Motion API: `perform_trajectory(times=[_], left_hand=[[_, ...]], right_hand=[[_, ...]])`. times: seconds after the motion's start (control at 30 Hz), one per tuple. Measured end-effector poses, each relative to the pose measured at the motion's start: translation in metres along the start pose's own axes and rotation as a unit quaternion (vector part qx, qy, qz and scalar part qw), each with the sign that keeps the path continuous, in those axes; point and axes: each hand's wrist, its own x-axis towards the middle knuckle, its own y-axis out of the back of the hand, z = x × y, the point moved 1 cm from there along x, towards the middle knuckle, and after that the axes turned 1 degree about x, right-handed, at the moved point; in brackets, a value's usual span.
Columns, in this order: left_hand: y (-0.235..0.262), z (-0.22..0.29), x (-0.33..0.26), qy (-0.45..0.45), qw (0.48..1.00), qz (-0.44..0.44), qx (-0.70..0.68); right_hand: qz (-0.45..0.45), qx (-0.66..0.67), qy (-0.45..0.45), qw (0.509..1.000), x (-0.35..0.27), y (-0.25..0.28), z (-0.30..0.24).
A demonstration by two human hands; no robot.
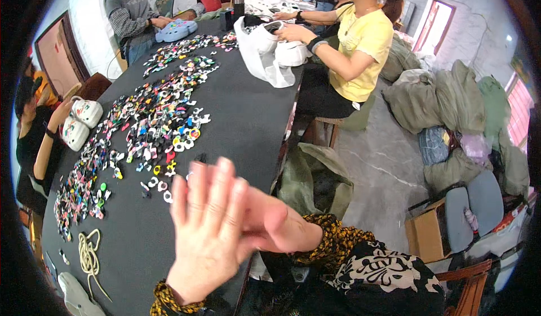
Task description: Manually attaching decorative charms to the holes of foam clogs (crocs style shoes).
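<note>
My left hand (205, 237) is raised above the near edge of the table, its back showing and its fingers stretched upward. Behind it, my right hand (273, 217) crosses in from the right, its palm side against the left one. The right thumb stands apart, while the right fingers are mostly hidden behind the left hand. Nothing shows in either hand. Just beyond them lie the nearest of many small colourful charms (163, 118), spread over the black table (242, 130). A pale cord (89, 257) lies coiled to the left, near a grey clog (76, 296).
A person in yellow (363, 40) handles white shoes at the far right side. At left, another holds white clogs (81, 121); a third holds a blue clog (176, 31). An open green sack (315, 178) stands beside the table. Stuffed sacks (417, 104) and a cardboard box (425, 231) line the right.
</note>
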Motion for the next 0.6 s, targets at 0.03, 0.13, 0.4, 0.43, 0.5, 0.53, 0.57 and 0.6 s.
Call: perform_trajectory(times=[0.03, 0.13, 0.4, 0.43, 0.5, 0.53, 0.57, 0.6], left_hand=[[-0.002, 0.006, -0.002, -0.047, 0.998, -0.040, 0.011], [-0.013, 0.019, 0.000, -0.088, 0.995, -0.037, -0.024], [0.011, -0.022, 0.002, 0.067, 0.996, -0.031, 0.049], [0.008, -0.026, 0.002, 0.070, 0.995, -0.042, 0.054], [0.005, -0.028, 0.000, 0.074, 0.994, -0.051, 0.061], [0.005, -0.026, -0.001, 0.072, 0.994, -0.059, 0.050], [0.005, -0.023, -0.003, 0.071, 0.994, -0.067, 0.039], [0.003, -0.020, -0.003, 0.065, 0.995, -0.064, 0.038]], right_hand=[[0.022, 0.003, -0.008, 1.000, 0.000, 0.006, -0.002], [0.057, 0.060, -0.011, 0.996, -0.001, 0.011, -0.005], [-0.063, -0.001, -0.094, 0.994, -0.025, 0.021, -0.023], [-0.031, -0.018, -0.042, 0.998, -0.030, 0.028, -0.021], [-0.010, -0.033, -0.066, 0.997, -0.042, 0.045, -0.034], [0.012, -0.053, -0.085, 0.995, -0.049, 0.050, -0.041], [0.012, -0.055, -0.083, 0.995, -0.054, 0.055, -0.044], [0.067, -0.095, -0.079, 0.990, -0.061, 0.062, -0.047]])
